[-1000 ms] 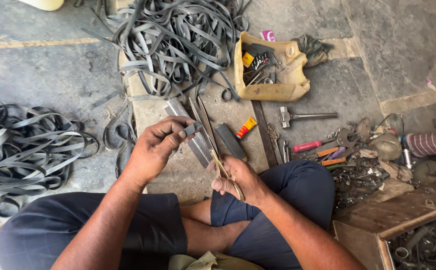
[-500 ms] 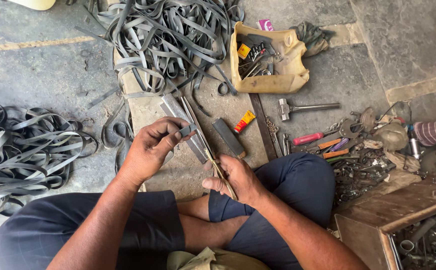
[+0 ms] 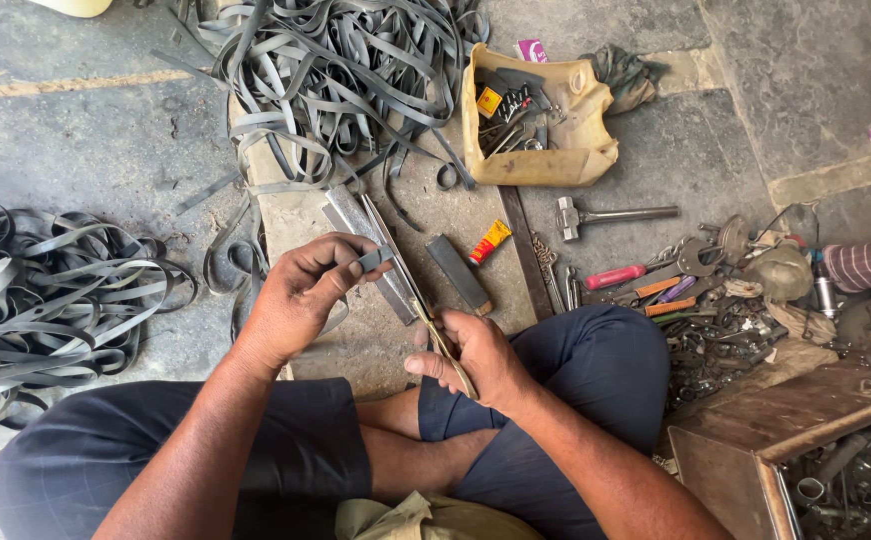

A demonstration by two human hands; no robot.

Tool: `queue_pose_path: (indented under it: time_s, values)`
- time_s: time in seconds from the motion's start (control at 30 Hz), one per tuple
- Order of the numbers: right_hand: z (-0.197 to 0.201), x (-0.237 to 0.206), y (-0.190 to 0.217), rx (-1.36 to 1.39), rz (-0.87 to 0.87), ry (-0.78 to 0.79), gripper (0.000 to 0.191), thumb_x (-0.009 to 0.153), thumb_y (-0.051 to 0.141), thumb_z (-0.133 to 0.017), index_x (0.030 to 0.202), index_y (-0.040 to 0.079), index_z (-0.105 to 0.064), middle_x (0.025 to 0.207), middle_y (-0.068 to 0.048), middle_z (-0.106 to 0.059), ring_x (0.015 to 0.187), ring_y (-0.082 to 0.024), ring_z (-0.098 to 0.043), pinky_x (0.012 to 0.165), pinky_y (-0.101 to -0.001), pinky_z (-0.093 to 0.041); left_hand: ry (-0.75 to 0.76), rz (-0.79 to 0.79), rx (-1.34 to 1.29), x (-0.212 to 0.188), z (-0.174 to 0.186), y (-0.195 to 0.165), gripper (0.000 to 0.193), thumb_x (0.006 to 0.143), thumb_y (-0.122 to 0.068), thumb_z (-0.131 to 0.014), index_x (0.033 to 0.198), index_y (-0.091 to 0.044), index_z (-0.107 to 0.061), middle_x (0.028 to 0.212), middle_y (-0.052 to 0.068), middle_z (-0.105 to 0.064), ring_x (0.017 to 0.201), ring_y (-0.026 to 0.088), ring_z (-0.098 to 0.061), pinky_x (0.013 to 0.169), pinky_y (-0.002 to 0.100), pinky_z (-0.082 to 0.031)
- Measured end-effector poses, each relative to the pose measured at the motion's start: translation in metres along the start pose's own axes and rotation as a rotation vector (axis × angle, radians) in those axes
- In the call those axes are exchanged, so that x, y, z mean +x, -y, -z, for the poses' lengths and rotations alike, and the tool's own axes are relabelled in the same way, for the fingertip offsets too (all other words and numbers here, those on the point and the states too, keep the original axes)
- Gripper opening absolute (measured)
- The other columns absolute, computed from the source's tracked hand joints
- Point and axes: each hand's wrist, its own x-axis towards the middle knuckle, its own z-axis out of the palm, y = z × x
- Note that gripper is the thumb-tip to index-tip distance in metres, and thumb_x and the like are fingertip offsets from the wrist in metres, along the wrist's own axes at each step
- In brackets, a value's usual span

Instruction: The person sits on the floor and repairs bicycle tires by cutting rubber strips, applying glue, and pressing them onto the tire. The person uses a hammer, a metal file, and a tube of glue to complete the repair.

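The left hand (image 3: 301,295) pinches the end of a grey rubber strip (image 3: 374,260) between thumb and forefinger; only that short end shows, the rest being lost behind the fingers. The right hand (image 3: 476,355) is closed around the handles of scissors (image 3: 436,330), whose thin blades point up and left toward the strip. Whether the blades touch the strip is hard to make out, since they overlap flat metal bars (image 3: 356,225) lying on the stone slab (image 3: 416,205) beneath. Both hands work over that slab, just beyond the person's crossed legs.

Far from the hands, a tangled heap of rubber strips (image 3: 336,60) covers the slab's upper edge and runs out of the top of the view. Another pile (image 3: 36,290) lies at the left, cut off by the frame. A dark block (image 3: 459,273) and a small red-yellow tube (image 3: 490,241) sit right of the hands. Farther off, a yellow tub (image 3: 546,160) holds small tools too jumbled to tell apart. A hammer (image 3: 611,213) lies right of it. At the right, a red-handled screwdriver (image 3: 611,276) leads into a cluttered heap of metal scraps (image 3: 726,320). A wooden box (image 3: 806,410) at the near right is partly cut off.
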Motion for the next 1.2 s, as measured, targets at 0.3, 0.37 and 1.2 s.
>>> queue_pose_path:
  time_s: [0.3, 0.37, 1.2]
  values:
    - [0.069, 0.022, -0.02, 0.314, 0.062, -0.375, 0.029, 0.083, 0.024, -0.076, 0.105, 0.008, -0.065, 0.085, -0.003, -0.072, 0.059, -0.009, -0.063, 0.048, -0.0269, -0.054, -0.133, 0.171, 0.075, 0.005, 0.0, 0.005, 0.018, 0.102, -0.013, -0.058, 0.1, 0.001, -0.069, 0.096, 0.008, -0.075, 0.091, 0.015, -0.072, 0.087, 0.029, -0.058]
    - [0.128, 0.027, -0.03, -0.262, -0.072, -0.667, 0.034, 0.086, 0.032, -0.08, 0.098, 0.005, -0.064, 0.082, -0.006, -0.07, 0.062, -0.014, -0.066, 0.049, -0.0276, -0.054, -0.176, 0.219, 0.141, 0.005, 0.002, 0.011, 0.02, 0.103, -0.014, -0.059, 0.097, 0.001, -0.07, 0.09, 0.007, -0.075, 0.083, 0.014, -0.071, 0.08, 0.029, -0.058]
    - [0.066, 0.081, -0.048, -0.274, 0.314, -0.347, 0.022, 0.1, 0.022, -0.065, 0.113, 0.006, -0.073, 0.099, -0.01, -0.078, 0.087, -0.017, -0.075, 0.078, -0.0319, -0.061, -0.09, 0.243, 0.102, 0.008, -0.021, 0.06, 0.022, 0.104, -0.018, -0.055, 0.097, 0.0, -0.066, 0.09, 0.007, -0.072, 0.085, 0.014, -0.071, 0.082, 0.03, -0.059]
